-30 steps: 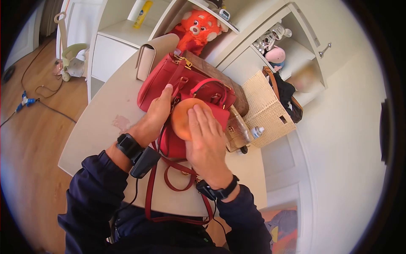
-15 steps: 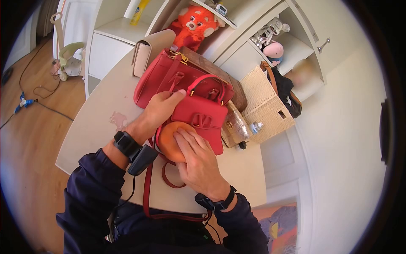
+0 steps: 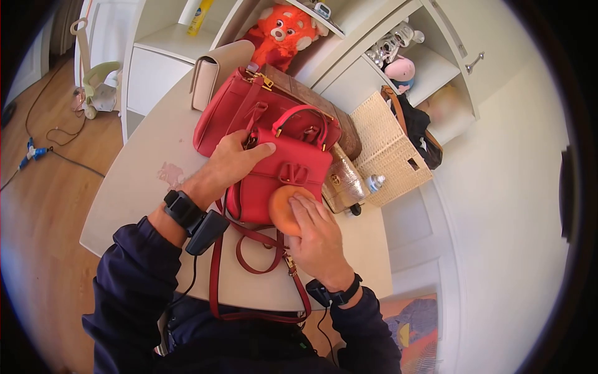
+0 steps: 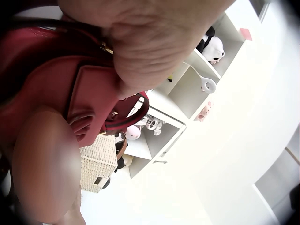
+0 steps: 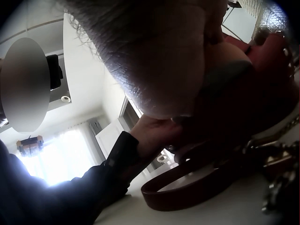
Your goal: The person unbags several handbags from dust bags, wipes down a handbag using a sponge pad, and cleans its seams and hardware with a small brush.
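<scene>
A small red handbag (image 3: 283, 163) with a V-shaped clasp on its flap stands on the table. My left hand (image 3: 233, 163) grips its upper left side, the thumb lying on the front flap and the fingers largely hidden behind. My right hand (image 3: 316, 240) holds a round orange sponge pad (image 3: 283, 210) against the lower front of the bag, below the clasp. In the left wrist view the pad (image 4: 47, 164) looms large before the bag (image 4: 91, 93). A red strap (image 3: 216, 274) loops from the bag over the table's near edge.
Behind stand a larger red handbag (image 3: 218, 118), a beige bag (image 3: 208, 78), a brown bag (image 3: 349, 134) and a gold bag (image 3: 342, 181). A small bottle (image 3: 375, 182) is beside a woven basket (image 3: 386, 149). The table (image 3: 134, 193) backs onto shelves with a red plush toy (image 3: 283, 34).
The pad, with my right hand, has gone from over the flap down to the lower left, then across to the lower right of the bag's front. My left hand has shifted onto the flap's edge.
</scene>
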Tool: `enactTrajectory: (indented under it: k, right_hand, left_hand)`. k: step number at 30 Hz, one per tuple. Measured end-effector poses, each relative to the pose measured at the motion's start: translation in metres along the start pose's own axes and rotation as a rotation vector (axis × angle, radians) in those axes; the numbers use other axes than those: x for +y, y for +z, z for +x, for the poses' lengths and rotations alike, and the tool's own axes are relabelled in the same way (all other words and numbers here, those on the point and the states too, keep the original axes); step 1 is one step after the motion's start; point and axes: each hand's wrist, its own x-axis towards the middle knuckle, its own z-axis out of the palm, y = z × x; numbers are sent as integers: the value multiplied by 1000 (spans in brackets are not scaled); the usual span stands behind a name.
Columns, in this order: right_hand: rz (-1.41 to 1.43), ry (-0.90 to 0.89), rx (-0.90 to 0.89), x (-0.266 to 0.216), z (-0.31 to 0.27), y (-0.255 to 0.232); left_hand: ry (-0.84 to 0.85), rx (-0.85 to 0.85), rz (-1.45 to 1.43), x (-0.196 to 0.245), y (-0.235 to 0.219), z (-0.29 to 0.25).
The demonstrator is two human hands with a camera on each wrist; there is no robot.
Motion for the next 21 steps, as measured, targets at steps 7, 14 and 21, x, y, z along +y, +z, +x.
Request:
enactTrajectory:
  k: [7, 14, 21]
  right_hand:
    - [-117, 41, 13, 3, -4, 4]
    - [-38, 25, 16, -18, 8, 12]
    - [134, -68, 76, -42, 23, 16]
  left_hand:
    - [7, 15, 23, 0, 1, -1]
    - [-4, -5, 23, -3, 1, 1]
    - [34, -43, -123, -2, 3, -3]
